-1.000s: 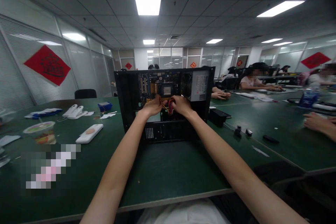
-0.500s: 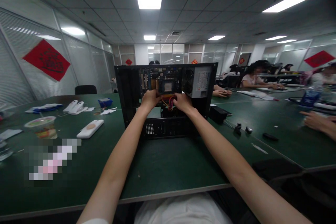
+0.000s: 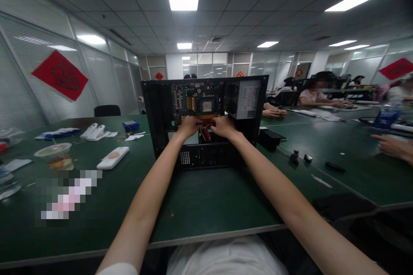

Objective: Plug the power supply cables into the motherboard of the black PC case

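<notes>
An open black computer case [image 3: 158, 111] lies on the green table [image 3: 200, 206] in front of me, with its motherboard [image 3: 196, 101] and silver power supply [image 3: 247, 101] showing. Both my arms reach into it. My left hand [image 3: 189, 125] and my right hand [image 3: 222, 126] are closed side by side over a bundle of red and yellow cables [image 3: 204, 131] just below the motherboard. The fingertips are hidden inside the case.
To the left lie a white phone [image 3: 112, 157], a food cup [image 3: 54, 156], white handsets [image 3: 93, 132] and a blue box [image 3: 130, 125]. A black box [image 3: 270, 139] and small black parts [image 3: 298, 157] sit to the right. Other people sit at far tables; another person's hand [image 3: 392, 145] rests at right.
Both hands shifted slightly within the case, the left hand dropping a little toward the cables. The view tilted up a bit.
</notes>
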The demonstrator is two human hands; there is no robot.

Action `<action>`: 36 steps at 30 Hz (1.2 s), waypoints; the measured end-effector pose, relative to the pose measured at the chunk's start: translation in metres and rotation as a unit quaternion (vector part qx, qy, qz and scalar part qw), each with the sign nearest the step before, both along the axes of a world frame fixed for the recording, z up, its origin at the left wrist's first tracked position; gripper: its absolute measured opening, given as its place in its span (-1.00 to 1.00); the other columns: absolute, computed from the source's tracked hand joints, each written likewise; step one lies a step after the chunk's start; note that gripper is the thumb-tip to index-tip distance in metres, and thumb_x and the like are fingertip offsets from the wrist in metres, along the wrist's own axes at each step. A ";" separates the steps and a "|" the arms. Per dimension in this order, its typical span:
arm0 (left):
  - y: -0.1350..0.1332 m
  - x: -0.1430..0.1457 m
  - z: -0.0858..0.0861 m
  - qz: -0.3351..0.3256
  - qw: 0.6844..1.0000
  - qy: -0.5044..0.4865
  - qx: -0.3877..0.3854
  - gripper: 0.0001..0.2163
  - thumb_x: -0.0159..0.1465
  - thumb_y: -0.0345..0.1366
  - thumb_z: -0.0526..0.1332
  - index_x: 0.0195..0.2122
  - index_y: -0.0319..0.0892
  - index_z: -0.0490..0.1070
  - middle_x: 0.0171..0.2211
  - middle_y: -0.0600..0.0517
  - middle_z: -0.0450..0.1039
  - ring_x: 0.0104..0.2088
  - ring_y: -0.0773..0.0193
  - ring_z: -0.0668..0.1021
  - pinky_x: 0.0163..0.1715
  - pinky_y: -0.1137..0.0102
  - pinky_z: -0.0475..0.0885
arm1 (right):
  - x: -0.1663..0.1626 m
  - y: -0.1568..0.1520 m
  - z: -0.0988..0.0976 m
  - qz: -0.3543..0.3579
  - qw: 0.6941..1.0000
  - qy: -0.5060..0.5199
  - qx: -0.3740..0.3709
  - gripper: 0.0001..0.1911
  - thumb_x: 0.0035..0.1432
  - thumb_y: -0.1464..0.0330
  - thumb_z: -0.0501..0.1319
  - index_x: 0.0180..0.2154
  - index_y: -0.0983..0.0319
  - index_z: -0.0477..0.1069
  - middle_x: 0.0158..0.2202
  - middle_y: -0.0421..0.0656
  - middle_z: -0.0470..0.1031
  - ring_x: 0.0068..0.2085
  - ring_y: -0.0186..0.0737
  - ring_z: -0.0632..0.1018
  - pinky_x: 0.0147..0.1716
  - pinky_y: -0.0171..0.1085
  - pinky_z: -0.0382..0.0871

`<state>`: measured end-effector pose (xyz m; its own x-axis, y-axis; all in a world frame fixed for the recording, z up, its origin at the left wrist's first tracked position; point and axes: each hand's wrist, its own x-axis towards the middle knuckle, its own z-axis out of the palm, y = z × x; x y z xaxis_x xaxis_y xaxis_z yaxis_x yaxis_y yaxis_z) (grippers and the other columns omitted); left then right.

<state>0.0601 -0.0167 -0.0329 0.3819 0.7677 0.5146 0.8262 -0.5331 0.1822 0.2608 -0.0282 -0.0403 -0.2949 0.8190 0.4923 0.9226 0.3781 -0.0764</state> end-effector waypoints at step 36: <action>-0.019 0.025 0.006 0.071 0.984 0.159 -0.047 -0.72 0.36 -0.45 0.12 -0.07 -0.35 0.62 -0.06 -0.40 0.58 0.03 -0.12 0.61 0.04 0.13 0.47 | -0.006 0.012 -0.005 0.129 0.988 -0.080 0.022 -0.74 0.31 0.50 0.12 -0.08 0.34 0.57 0.01 0.08 0.54 0.04 -0.08 0.56 0.03 -0.25 0.39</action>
<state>0.0852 -0.0353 -0.0272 0.3983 0.8630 0.3109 0.9140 -0.4021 -0.0547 0.2550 -0.0161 -0.0448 -0.5687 0.6848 0.4557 0.7934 0.6028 0.0842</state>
